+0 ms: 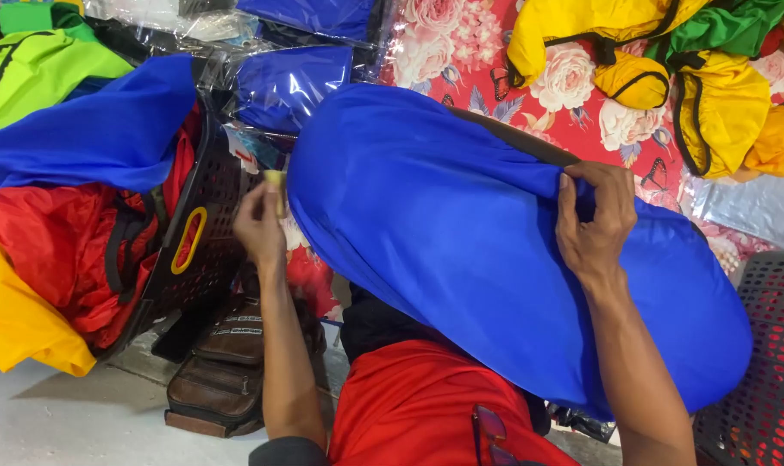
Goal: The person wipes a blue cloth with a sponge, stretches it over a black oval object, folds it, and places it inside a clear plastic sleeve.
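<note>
A large stuffed blue fabric bag (461, 233) lies across my lap, over red cloth (409, 406). My right hand (592, 220) pinches a gathered fold of the blue fabric near its upper right side. My left hand (261, 220) is at the bag's left end, fingers closed on a small yellowish piece (275, 183) at the fabric's edge. What that piece is cannot be told.
A dark basket with a yellow handle slot (189, 242) holds red, blue and yellow fabric at left. A brown leather bag (224, 371) sits on the floor. Yellow and green fabric items (711, 95) lie on a floral sheet (461, 52). A perforated dark crate (767, 371) stands at right.
</note>
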